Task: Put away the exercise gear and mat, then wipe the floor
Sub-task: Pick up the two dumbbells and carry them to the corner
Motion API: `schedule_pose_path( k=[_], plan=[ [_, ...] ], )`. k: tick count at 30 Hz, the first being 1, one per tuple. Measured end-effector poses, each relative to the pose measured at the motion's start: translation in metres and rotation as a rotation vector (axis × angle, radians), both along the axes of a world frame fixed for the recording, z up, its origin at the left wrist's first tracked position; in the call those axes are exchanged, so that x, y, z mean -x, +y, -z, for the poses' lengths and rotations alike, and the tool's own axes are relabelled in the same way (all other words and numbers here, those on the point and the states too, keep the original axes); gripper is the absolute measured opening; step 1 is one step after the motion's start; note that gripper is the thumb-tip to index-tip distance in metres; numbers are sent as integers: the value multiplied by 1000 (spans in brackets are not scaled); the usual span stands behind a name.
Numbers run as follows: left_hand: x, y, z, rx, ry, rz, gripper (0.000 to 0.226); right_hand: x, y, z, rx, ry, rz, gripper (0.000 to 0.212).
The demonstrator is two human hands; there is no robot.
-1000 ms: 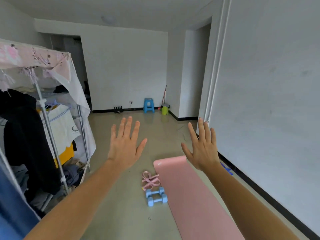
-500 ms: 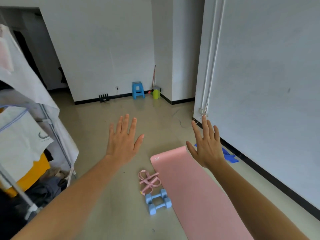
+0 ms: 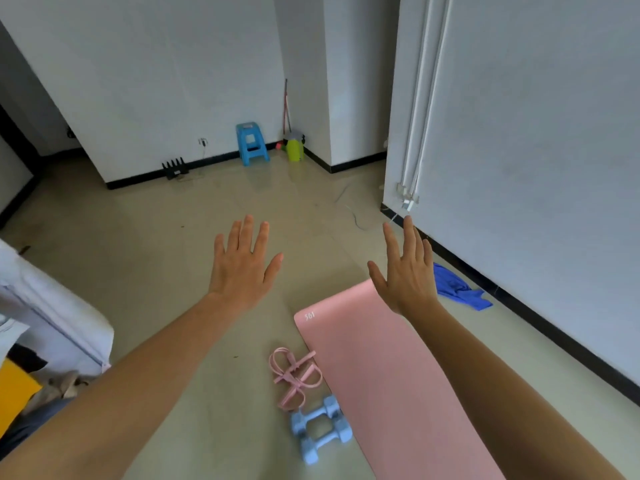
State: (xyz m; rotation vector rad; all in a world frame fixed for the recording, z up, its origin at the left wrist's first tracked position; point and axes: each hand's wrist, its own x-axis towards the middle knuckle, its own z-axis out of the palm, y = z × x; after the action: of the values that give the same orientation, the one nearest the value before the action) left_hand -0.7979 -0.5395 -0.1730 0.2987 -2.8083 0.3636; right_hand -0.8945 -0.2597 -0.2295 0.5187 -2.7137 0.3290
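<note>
A pink exercise mat (image 3: 374,372) lies unrolled on the floor, running from the middle to the bottom right. Beside its left edge rest a pink resistance band (image 3: 294,377) and two light blue dumbbells (image 3: 320,429). A blue cloth (image 3: 455,289) is crumpled on the floor by the right wall. My left hand (image 3: 242,265) and my right hand (image 3: 407,271) are both raised in front of me, fingers spread, holding nothing. The right hand hovers over the mat's far corner.
A clothes rack with a white cover (image 3: 48,323) stands at the left edge. Against the far wall are a blue stool (image 3: 252,143), a green bucket (image 3: 294,150) with a broom, and a black rack (image 3: 174,168). A loose cable (image 3: 351,209) trails on the floor.
The view has tilted down and moved forward, so the clothes rack has slid off to the left. Both hands stay raised and spread; the blue cloth has come into full view.
</note>
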Motion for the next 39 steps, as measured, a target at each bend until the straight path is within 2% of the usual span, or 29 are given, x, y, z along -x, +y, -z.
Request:
schedule_pose_path(
  k=[7,10,12,16,21,24,27,30,34,37,39],
  plan=[
    [166,-53,85,-95,-156,180,73,86,-27,78,28,-119,228,73],
    [232,-65,144,-160,-249,265,70,108,-36,121,47,-179,396,70],
    [258,-68,194,-195,-334,315,69,112,-45,160,50,-255,493,69],
    [270,-68,305,-334,-474,372,64,106,-63,261,21,-467,554,68],
    [252,-68,491,-442,-711,374,71,97,-90,433,108,-754,608,66],
    [227,-73,619,-421,-878,383,63,75,-111,557,217,-937,661,63],
    [193,-70,734,-457,-1015,292,60,37,-135,673,311,-1110,706,63],
    [165,-66,832,-518,-1101,226,61,-2,-159,767,528,-1272,826,64],
    [146,-65,933,-632,-1053,160,59,-34,-186,861,888,-1472,1048,67],
    [144,-60,989,-706,-1031,78,50,-42,-202,913,1088,-1495,1123,62],
    [145,-58,1017,-736,-1000,51,41,-44,-211,937,1223,-1475,1142,50]
  ],
)
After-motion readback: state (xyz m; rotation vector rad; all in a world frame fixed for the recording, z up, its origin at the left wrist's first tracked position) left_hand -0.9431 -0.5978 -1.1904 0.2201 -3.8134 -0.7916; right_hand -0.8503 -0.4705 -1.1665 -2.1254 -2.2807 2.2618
